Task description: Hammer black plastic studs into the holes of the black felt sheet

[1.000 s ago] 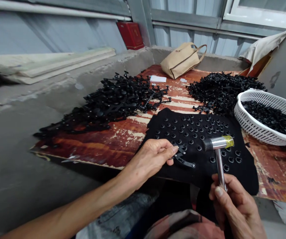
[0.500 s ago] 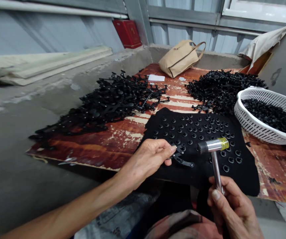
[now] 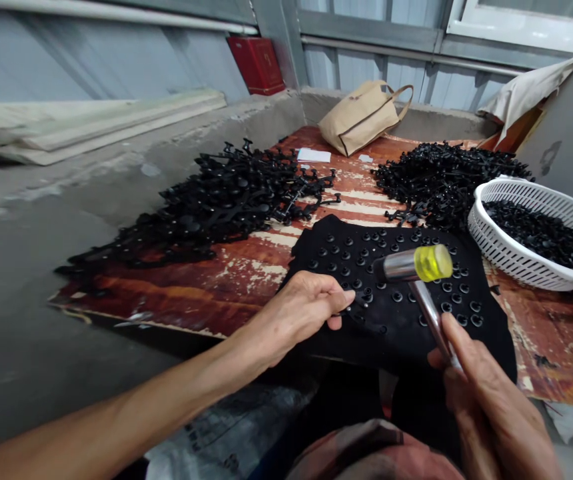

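My left hand [image 3: 316, 301] pinches a small black branched part [image 3: 359, 310] over the dark cloth [image 3: 336, 353]. Its arms blend into the cloth, so its outline is hard to make out. My right hand [image 3: 491, 393] is wrapped round the metal handle of a mallet [image 3: 429, 313]. The mallet's head, silver with a yellow face and a dark face, is tilted above the cloth, to the right of my left hand. Spread over the cloth are many small round black pieces [image 3: 447, 287], each with a raised centre.
A large heap of black parts [image 3: 236, 193] lies to the left on the worn red board [image 3: 206, 293]; another heap [image 3: 441, 177] is at the back right. A white basket [image 3: 511, 257] holding black pieces stands at right. Behind are a tan bag [image 3: 359, 123] and red box [image 3: 259, 67].
The mallet has turned and its head has shifted left and up, the yellow face now towards me. My right hand has moved right. My left hand stays nearly in place on the part.
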Demonstrator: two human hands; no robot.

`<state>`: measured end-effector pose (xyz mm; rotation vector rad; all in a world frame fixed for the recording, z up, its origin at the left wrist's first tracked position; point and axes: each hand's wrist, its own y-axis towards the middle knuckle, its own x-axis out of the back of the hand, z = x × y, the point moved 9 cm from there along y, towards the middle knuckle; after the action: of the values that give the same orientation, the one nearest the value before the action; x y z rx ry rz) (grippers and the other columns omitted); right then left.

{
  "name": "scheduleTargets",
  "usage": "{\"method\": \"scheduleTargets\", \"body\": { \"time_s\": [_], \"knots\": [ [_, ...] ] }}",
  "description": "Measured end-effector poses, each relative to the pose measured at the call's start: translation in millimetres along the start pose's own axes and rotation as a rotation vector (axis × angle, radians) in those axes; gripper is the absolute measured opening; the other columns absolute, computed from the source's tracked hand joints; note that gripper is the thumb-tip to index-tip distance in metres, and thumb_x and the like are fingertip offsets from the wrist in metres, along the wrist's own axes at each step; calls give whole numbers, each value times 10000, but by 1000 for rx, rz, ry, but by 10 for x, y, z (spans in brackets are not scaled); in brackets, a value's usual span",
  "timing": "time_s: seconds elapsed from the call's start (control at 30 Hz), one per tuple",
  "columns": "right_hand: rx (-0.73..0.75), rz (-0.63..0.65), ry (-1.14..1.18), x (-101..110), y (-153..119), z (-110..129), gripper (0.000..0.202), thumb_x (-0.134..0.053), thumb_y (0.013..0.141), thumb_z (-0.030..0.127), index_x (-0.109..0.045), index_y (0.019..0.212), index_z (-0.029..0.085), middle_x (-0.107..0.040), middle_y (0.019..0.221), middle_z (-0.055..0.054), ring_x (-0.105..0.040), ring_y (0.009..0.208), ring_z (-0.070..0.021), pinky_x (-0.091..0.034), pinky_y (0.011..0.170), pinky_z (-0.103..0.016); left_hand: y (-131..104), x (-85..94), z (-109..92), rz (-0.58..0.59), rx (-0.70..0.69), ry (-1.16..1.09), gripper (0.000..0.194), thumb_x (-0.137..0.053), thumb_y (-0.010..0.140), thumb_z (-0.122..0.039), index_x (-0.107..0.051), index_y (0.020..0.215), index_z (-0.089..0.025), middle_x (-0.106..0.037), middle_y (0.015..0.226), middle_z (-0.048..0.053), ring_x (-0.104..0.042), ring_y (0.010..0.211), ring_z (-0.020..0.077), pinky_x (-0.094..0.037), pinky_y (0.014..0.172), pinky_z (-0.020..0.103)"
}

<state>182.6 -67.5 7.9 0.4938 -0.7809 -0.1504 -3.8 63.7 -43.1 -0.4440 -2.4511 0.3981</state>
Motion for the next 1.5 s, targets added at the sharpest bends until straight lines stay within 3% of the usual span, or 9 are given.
{"method": "scheduleTargets", "body": {
  "time_s": [0.2, 0.33, 0.5, 0.63, 1.0, 1.13, 1.23, 1.37, 1.5],
  "knots": [
    [104, 203, -272, -118, 46, 17, 672, -328, 885, 42, -268, 1530, 218, -627, 857, -71, -647, 602, -169, -525, 456, -229, 14, 2, 13, 22, -18, 32, 423, -512, 723, -570, -554, 589, -171, -428, 457, -23, -273, 401, 66, -139, 404, 206],
    [88, 118, -239, 15, 37, 22, 750, -391, 885, 79, -136, 1566, 262, -645, 953, -83, -652, 665, -170, -524, 464, -207, 5, 2, -14, 16, 0, 38, 406, -508, 719, -548, -540, 569, -172, -435, 451, -21, -261, 396, 66, -136, 408, 209],
    [86, 185, -260, -120, 67, 15, 696, -336, 869, 47, -291, 1530, 259, -618, 825, -55, -618, 576, -167, -494, 419, -227, 10, 9, -65, -4, -49, 64, 399, -524, 725, -533, -560, 567, -169, -463, 442, -21, -286, 406, 76, -159, 431, 219],
    [95, 85, -226, -47, 100, 55, 714, -341, 899, 47, -182, 1559, 266, -643, 889, -69, -651, 641, -164, -523, 484, -215, 7, 12, -81, -12, -66, 73, 392, -528, 731, -521, -570, 556, -173, -447, 418, -30, -315, 418, 89, -173, 452, 232],
    [106, 193, -299, -210, 29, 18, 730, -321, 880, 40, -175, 1563, 254, -647, 867, -77, -662, 593, -196, -557, 463, -271, -23, -19, -147, -10, -95, 173, 378, -466, 752, -485, -537, 529, -188, -405, 418, -43, -348, 425, 107, -214, 455, 253],
    [27, 125, -133, -149, 21, -87, 651, -349, 923, 60, -273, 1535, 268, -657, 1217, -128, -701, 997, -244, -621, 773, -351, -115, 29, -200, -76, -166, 170, 285, -484, 749, -457, -555, 691, -186, -563, 592, 1, -515, 554, 153, -339, 515, 262],
    [16, 28, 3, -38, -39, -118, 642, -428, 941, 69, -296, 1518, 315, -534, 1443, -68, -564, 1257, -225, -507, 1021, -370, -251, 95, -177, -152, -188, 166, 359, -497, 765, -458, -542, 985, -178, -635, 814, 44, -604, 705, 199, -459, 639, 317],
    [-112, -29, 105, -14, -178, -280, 582, -483, 948, 100, -383, 1475, 326, -536, 1446, -35, -552, 1269, -197, -489, 1036, -329, -474, 82, -266, -231, -354, 441, 371, -494, 830, -369, -545, 1168, -224, -642, 968, 70, -609, 869, 241, -491, 809, 418],
    [-190, -60, 169, -72, -285, -395, 529, -490, 957, 140, -426, 1455, 307, -580, 1403, -53, -596, 1220, -193, -513, 1000, -308, -622, -73, -478, -261, -718, 735, 437, -551, 823, -178, -576, 1237, -314, -528, 1252, 95, -499, 1117, 289, -467, 910, 476]
  ]
}}
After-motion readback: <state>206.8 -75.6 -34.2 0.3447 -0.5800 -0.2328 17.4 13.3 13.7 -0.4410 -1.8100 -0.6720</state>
